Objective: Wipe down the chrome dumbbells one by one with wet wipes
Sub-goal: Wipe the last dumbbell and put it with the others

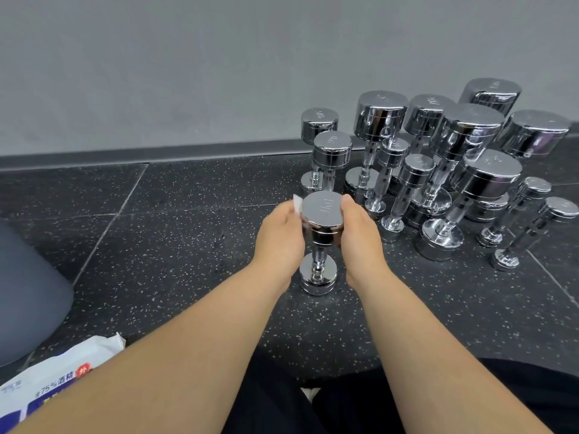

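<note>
Here we go, one dumbbell (322, 211) stands on end on the speckled floor (188, 245) right in front of me, set apart from the rest. My left grip (280, 233) is curled against the left side of its top head and pinches the wet wipe (297, 204), a white corner poking out above my fingers. My right grip (360, 233) is wrapped round the right side of that head, steadying it. So I reckon I'm on the upper head now, with the handle and the bottom head probably yet to do. The other dumbbells (380, 115) stand bunched by the wall (188, 73) to my right; all shiny, I can't tell which are wiped. The wipes pack (59, 380) lies by my left arm, ready for more
</note>
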`<state>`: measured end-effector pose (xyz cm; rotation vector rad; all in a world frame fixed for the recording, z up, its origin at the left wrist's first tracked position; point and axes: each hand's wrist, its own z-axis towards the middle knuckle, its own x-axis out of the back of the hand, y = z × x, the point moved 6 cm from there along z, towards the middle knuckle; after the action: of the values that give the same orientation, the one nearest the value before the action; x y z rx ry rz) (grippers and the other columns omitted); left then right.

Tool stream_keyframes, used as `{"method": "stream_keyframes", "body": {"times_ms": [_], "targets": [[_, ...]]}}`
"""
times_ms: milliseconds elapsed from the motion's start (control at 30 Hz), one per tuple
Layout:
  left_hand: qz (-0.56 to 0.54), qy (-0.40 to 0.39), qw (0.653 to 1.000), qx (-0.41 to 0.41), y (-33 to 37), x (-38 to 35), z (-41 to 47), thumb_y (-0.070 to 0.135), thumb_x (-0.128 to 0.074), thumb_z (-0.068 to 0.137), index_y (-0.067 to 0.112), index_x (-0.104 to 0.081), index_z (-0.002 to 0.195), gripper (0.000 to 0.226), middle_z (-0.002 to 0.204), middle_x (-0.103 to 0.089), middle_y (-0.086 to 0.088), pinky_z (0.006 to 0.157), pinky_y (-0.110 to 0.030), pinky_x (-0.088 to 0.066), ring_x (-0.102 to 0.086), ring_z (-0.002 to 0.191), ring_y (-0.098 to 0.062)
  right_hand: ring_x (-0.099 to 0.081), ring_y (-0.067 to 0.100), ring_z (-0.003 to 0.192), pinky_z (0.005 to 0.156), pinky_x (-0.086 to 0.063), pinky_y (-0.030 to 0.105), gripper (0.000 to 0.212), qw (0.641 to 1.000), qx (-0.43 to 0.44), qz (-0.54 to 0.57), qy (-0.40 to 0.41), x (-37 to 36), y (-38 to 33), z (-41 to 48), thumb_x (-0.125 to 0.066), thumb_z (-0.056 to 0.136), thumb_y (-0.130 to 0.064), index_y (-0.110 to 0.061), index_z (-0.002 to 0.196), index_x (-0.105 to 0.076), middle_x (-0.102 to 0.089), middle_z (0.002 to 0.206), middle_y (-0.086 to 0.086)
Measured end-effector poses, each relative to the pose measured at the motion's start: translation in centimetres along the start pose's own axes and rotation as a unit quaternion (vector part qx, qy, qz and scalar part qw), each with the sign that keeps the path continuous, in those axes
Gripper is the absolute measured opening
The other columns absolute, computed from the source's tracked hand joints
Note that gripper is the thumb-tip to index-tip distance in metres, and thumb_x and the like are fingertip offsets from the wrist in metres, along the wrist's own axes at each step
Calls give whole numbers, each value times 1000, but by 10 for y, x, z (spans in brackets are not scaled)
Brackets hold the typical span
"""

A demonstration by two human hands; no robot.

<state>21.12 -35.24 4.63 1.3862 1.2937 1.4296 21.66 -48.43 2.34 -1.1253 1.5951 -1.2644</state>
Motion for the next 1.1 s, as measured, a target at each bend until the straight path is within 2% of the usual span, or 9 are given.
{"method": "stream_keyframes", "body": {"times_ms": [100,200,300,533,633,767,900,1033,1100], "targets": [[2,16,999,-39,9,0,-1,18,-36,105,30,-61,108,29,91,-63,15,60,-20,-35,-51,72,-2,-63,14,109,104,-46,44,38,1000,0,4,4,0,1,-1,-44,92,-53,-29,109,-67,-70,112,-9],[43,8,999,10,-4,-2,-5,23,-36,106,22,-63,98,29,84,-61,12,59,-23,-34,-51,72,-7,-63,14,107,102,-47,43,34,1000,-3,0,8,0,1,-1,-43,97,-50,-29,107,-67,-70,110,-8],[20,-11,999,39,-14,-5,-12,17,-42,104,29,-67,95,29,96,-68,15,63,-16,-37,-57,83,3,-65,17,104,100,-49,47,40,1000,-1,-6,12,0,0,-6,-44,91,-55,-28,107,-69,-72,107,-7],[6,134,990,-50,4,10,-18,8,-53,95,37,-68,99,33,105,-69,8,79,-24,-48,-63,93,-11,-65,21,104,98,-50,50,37,1000,-4,1,18,3,4,-17,-45,87,-61,-33,101,-64,-70,105,-5],[24,103,994,-24,-2,9,-18,11,-57,94,38,-62,88,28,100,-69,6,70,-23,-45,-64,88,-12,-65,20,103,98,-50,51,49,1000,-7,5,23,4,5,-18,-44,76,-69,-32,101,-64,-70,104,-4],[-14,102,994,29,-11,12,-20,12,-68,88,26,-68,87,14,83,-72,7,60,-20,-39,-64,73,-5,-65,19,102,98,-50,50,41,1000,-3,6,23,4,6,-20,-45,86,-64,-31,103,-63,-70,104,-5],[-61,122,991,-16,4,19,-19,8,-73,83,28,-67,79,21,79,-70,10,67,-18,-45,-63,69,-1,-63,13,104,100,-49,46,38,999,-10,18,37,6,12,-23,-45,94,-59,-31,115,-61,-67,109,-10],[-59,49,996,34,-12,12,-19,4,-74,82,21,-70,87,18,91,-74,-2,86,-34,-56,-70,90,-19,-62,13,107,100,-49,47,51,998,-13,20,52,7,16,-29,-46,85,-69,-32,119,-58,-65,115,-10],[-57,29,997,50,-19,11,-20,1,-74,82,17,-70,86,16,90,-72,-5,83,-33,-58,-70,88,-22,-63,15,104,97,-50,47,46,998,-14,14,55,9,15,-30,-47,89,-66,-31,117,-59,-66,112,-8]]}}
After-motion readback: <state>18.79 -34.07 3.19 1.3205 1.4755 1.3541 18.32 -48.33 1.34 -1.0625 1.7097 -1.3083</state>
